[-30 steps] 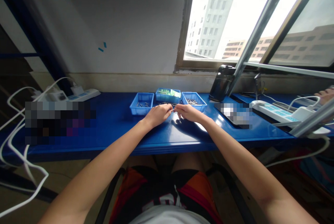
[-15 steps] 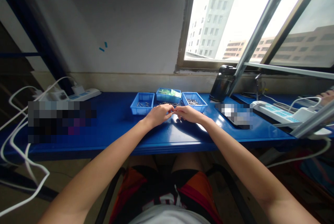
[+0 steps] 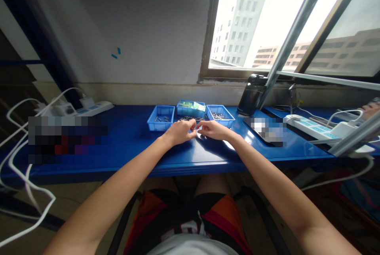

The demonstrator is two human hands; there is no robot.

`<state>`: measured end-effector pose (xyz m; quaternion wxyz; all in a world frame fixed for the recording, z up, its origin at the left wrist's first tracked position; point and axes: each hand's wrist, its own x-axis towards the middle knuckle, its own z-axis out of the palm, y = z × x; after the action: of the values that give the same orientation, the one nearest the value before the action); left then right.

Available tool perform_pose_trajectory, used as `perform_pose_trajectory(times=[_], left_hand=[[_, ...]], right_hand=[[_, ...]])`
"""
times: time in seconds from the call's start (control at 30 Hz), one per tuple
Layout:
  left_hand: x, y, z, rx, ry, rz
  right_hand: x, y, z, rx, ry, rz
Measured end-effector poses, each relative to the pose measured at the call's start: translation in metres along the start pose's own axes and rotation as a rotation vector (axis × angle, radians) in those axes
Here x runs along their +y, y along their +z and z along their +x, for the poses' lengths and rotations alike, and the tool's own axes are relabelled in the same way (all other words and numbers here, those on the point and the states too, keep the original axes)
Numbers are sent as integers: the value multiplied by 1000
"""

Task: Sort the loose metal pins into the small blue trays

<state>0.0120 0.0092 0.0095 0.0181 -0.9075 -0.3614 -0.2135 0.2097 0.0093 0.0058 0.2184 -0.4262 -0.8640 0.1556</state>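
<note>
My left hand (image 3: 180, 132) and my right hand (image 3: 214, 130) face each other just above the blue table (image 3: 127, 144), in front of the bins. Both have their fingers pinched around a small thin item between them, too small to name. A blue bin (image 3: 151, 124) with small metal pieces stands behind and left of my left hand. Another blue bin (image 3: 232, 121) with metal pieces is behind my right hand. Between these, farther back, a third blue bin (image 3: 186, 111) holds a green plastic packet (image 3: 192, 107). Dark metal pieces lie in front of it, partly hidden by my hands.
A black bottle (image 3: 251, 96) and a dark flat device (image 3: 271, 138) are to the right. Power strips stand at the left (image 3: 99, 107) and right (image 3: 314, 127), with white cables. A person's hand (image 3: 372, 108) shows at the right edge.
My hands have moved slightly apart, and a small gap now shows between their fingertips. The bins have stayed in place.
</note>
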Motion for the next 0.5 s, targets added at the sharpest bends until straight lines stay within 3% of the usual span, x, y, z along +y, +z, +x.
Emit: perform_pose_trajectory(times=[0.5], left_hand=[[-4,4,2,-71,-44,65]], right_hand=[[4,4,2,18,33,-1]])
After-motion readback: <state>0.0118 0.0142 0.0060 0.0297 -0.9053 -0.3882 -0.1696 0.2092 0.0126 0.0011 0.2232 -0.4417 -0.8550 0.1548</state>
